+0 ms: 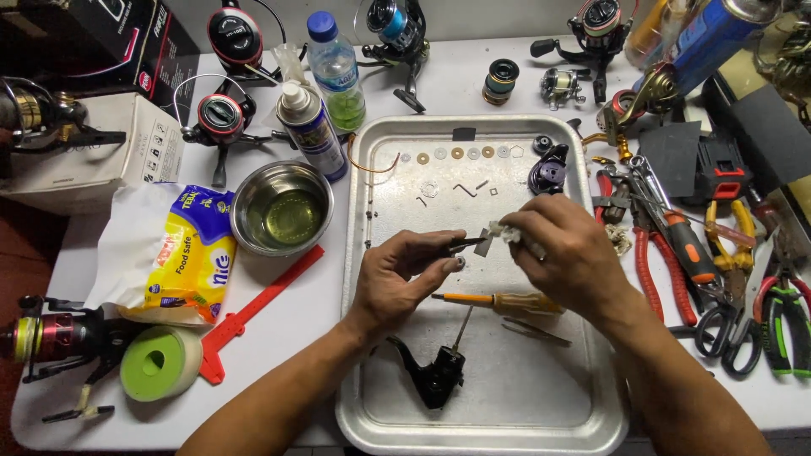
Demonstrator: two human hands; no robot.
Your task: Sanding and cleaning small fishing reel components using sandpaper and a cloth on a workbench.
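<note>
Metal tray [372, 405], white table [473, 80], scattered tools [676, 245]

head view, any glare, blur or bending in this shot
Head view: soft glare on the bare silver metal tray and the liquid in the round steel bowl; table edges bow outward from wide-angle distortion; left hand and right hand are sharp, casting faint shadows.

A repair workbench: pliers [667, 241], fishing reels [221, 118], parts tray [380, 422].
</note>
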